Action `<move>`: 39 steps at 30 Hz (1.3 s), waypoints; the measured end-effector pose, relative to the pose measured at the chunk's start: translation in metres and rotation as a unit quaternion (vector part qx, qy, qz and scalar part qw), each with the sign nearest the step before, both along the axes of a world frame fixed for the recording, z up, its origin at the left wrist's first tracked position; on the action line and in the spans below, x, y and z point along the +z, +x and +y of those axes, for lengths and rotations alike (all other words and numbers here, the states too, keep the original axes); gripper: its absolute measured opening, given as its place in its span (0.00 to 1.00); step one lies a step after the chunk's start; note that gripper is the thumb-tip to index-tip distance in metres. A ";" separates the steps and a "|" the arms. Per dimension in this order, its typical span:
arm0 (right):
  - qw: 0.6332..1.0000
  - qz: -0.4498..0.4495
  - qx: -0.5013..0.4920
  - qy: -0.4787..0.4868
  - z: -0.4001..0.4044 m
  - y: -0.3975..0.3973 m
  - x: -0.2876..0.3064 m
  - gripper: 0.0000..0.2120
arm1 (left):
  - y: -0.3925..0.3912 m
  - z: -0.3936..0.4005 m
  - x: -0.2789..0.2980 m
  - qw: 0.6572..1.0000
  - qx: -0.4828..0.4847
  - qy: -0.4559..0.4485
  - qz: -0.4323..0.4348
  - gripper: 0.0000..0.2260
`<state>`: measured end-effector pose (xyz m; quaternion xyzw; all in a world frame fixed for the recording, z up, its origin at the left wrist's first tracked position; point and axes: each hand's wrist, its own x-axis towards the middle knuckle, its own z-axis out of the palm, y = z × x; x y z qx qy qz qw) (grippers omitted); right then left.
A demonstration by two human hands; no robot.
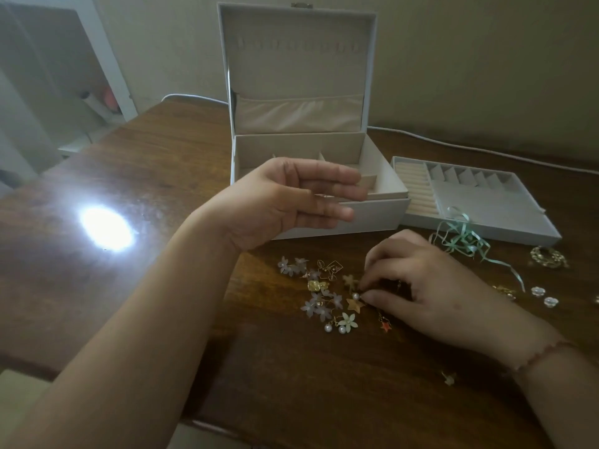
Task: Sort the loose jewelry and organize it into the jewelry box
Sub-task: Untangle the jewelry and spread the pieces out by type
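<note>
Where right hand [421, 280] picks, loose jewelry [324, 293] lies, touching

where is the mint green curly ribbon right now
In the head view the mint green curly ribbon lies on the wooden table, right of centre, against the front edge of the grey removable tray, just beyond the right hand.

A dark wooden bench [146, 176] stands against a plain beige wall [470, 59]. A bright glare [107, 229] reflects off it. A white shelf [97, 59] stands left.
</note>
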<state>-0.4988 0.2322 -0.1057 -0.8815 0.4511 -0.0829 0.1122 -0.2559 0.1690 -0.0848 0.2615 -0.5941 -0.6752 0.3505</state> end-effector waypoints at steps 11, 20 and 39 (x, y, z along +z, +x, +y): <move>0.996 -0.045 -0.051 -0.053 -0.005 -0.010 -0.006 0.09 | 0.000 0.014 0.004 0.809 -0.047 -0.287 -0.510 0.10; 0.978 -0.132 -0.138 -0.078 -0.002 -0.041 0.015 0.08 | -0.010 0.016 -0.004 0.787 -0.080 -0.289 -0.539 0.07; 0.997 -0.030 -0.064 0.011 0.001 -0.032 0.003 0.04 | 0.007 0.018 0.010 0.800 -0.051 -0.258 -0.539 0.08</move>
